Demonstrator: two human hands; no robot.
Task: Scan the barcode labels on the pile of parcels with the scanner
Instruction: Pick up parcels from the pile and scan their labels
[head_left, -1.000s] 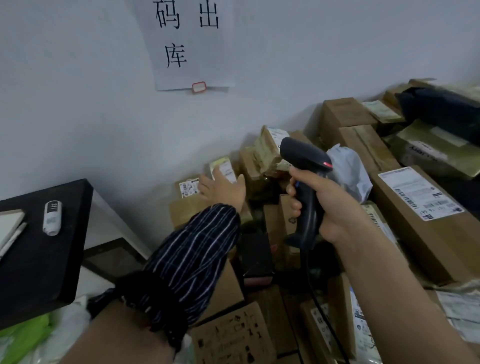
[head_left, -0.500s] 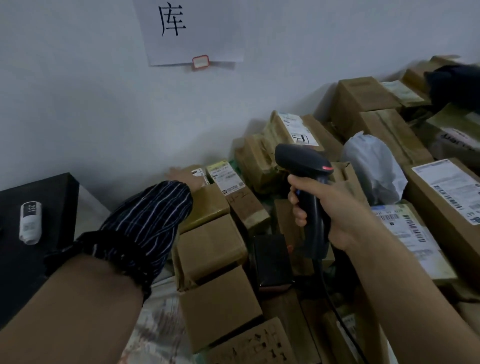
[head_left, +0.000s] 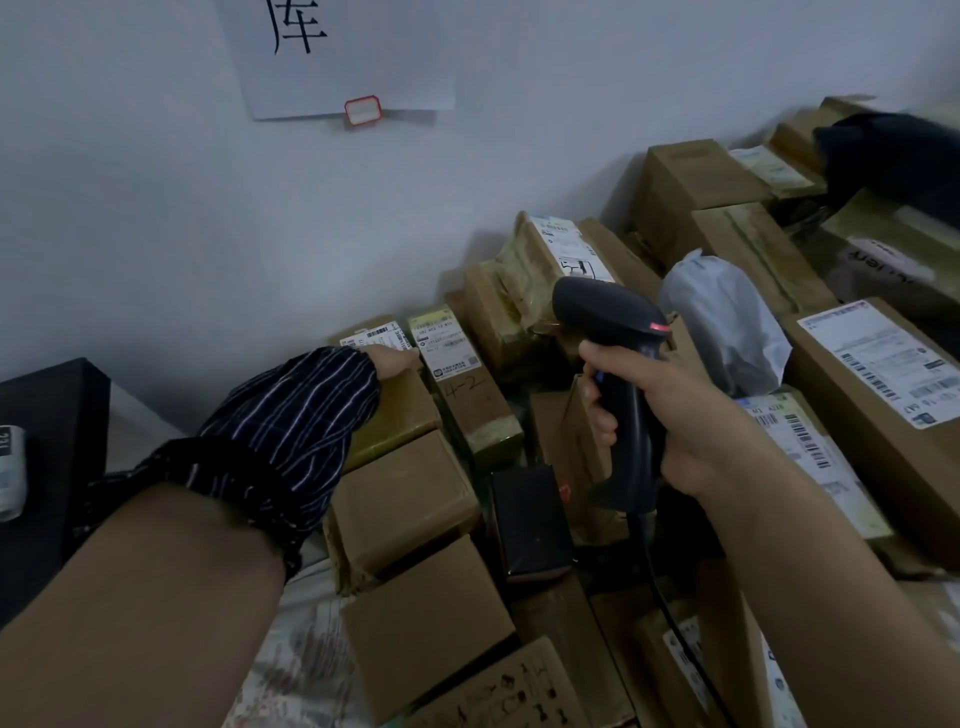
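Note:
My right hand (head_left: 675, 415) grips the handle of the black scanner (head_left: 613, 322), held upright over the middle of the parcel pile; a red light shows on its head. The head points toward the far boxes. My left hand (head_left: 397, 359), mostly hidden by a striped sleeve, lies with straight fingers on a cardboard box (head_left: 400, 415) by the wall, just below that box's white barcode label (head_left: 374, 335). Beside it lies a narrow box marked "4-2" (head_left: 467, 395) with its own label (head_left: 447, 340).
Cardboard parcels fill the floor to the right, among them a large labelled box (head_left: 883, 374), a white plastic bag (head_left: 722, 317) and a small black box (head_left: 530, 519). The scanner cable (head_left: 670, 618) hangs down. A black table (head_left: 52, 426) stands at the left.
My left hand has reached down from mid-air onto the labelled box by the wall and stays there. The scanner has kept nearly the same place; the view has tilted downward.

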